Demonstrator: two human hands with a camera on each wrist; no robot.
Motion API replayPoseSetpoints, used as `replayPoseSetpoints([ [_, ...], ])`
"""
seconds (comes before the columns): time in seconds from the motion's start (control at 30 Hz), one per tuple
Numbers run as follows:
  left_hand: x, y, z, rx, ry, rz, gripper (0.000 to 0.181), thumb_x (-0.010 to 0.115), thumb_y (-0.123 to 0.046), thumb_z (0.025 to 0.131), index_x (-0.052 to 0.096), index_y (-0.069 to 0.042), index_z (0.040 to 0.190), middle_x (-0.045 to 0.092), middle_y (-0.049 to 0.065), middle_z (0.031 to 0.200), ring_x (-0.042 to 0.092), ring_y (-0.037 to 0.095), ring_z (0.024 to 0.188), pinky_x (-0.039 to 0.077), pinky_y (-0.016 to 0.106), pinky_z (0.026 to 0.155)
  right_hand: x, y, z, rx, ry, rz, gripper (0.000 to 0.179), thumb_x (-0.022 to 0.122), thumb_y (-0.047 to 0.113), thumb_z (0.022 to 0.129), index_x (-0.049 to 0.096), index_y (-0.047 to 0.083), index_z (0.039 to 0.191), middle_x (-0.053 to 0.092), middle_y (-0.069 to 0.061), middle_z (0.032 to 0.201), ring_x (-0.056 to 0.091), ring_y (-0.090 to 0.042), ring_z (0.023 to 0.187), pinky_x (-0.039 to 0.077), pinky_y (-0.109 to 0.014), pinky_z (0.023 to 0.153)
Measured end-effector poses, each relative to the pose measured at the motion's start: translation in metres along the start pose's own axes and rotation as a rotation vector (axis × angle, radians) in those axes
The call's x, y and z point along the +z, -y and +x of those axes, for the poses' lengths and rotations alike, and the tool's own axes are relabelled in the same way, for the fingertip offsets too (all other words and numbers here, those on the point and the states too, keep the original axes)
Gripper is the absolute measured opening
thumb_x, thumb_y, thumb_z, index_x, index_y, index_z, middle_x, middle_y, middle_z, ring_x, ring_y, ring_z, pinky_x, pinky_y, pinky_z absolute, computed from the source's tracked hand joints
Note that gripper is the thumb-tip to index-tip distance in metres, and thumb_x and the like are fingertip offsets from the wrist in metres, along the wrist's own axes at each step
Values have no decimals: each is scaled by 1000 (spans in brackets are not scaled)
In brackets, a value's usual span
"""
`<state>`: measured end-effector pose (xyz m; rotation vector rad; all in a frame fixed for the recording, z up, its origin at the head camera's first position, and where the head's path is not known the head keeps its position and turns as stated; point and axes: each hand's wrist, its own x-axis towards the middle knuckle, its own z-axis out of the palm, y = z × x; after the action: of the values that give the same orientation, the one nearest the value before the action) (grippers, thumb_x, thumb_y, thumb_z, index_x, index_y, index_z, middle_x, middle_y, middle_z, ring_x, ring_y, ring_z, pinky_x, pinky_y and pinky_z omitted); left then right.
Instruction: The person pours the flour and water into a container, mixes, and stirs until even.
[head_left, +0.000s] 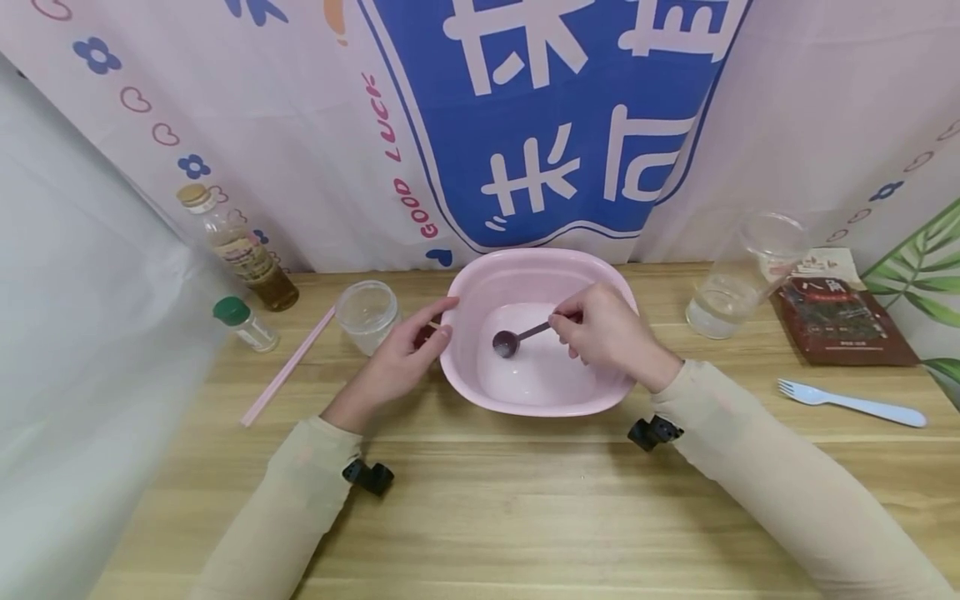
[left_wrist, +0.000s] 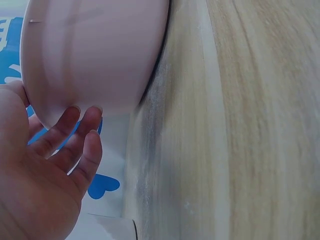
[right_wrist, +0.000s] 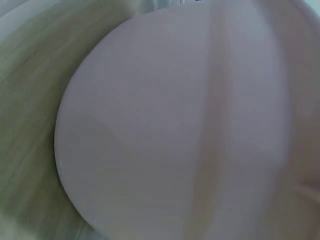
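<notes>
A pink plastic basin [head_left: 540,402] stands on the table. My left hand [head_left: 401,354] holds its left rim. Seen from the left wrist, the fingers [left_wrist: 82,135] curve against the outer wall and the thumb is at the rim. Over the inside of the basin, my right hand [head_left: 607,333] pinches the handle of a small dark measuring spoon [head_left: 506,343]. Its round bowl points left, above the basin's white-looking bottom. The right wrist view is filled mostly by the basin's outer side [right_wrist: 135,135]; the spoon is hidden there.
Left of the basin are a clear cup [head_left: 367,312], pink chopsticks [head_left: 288,367], a green-capped shaker [head_left: 246,325] and an oil bottle [head_left: 251,258]. Rightward stand a clear jug [head_left: 723,300] with liquid, a brown spice packet [head_left: 840,321] and a light blue fork [head_left: 855,403]. A printed curtain [head_left: 300,167] hangs behind.
</notes>
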<state>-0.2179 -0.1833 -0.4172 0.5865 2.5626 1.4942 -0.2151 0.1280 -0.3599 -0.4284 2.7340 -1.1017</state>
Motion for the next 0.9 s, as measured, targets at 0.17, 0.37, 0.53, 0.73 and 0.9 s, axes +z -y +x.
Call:
replayPoseSetpoints([
  [0.17,0,-1,0,-4,4,3,51,53,-24,114,48,-15,163,66,20,134,64,25,102,56,26,83,-4,-3,-1,10,-31,-52,25,61,11,106,81,1,94,66,-3,66,63,-15,59,48,-27,54],
  [0.37,0,-2,0,3,-1,3,50,53,-23,114,48,-13,163,66,21,132,63,25,101,56,25,81,-12,-7,-3,22,-28,-73,23,61,10,107,80,-2,101,66,-4,70,62,-16,61,47,-27,55],
  [0.53,1,-2,-1,1,-4,7,50,53,-22,114,48,-11,163,66,22,133,64,24,100,56,25,81,-18,-11,-5,14,-45,-124,23,63,10,106,82,-3,107,71,-8,77,63,-20,68,48,-29,61],
  [0.73,3,-5,-2,-17,-4,21,51,53,-24,114,47,-13,164,65,21,136,65,27,103,58,28,84,-28,-17,-9,-49,-124,-221,22,65,10,105,82,-2,113,79,-17,97,67,-28,84,53,-34,73],
  [0.9,5,-6,-3,-35,-10,34,51,52,-27,114,47,-15,164,65,19,136,67,28,105,60,33,87,-34,-29,-15,-115,-163,-268,20,64,7,106,81,-2,110,78,-18,95,68,-29,82,56,-40,73],
])
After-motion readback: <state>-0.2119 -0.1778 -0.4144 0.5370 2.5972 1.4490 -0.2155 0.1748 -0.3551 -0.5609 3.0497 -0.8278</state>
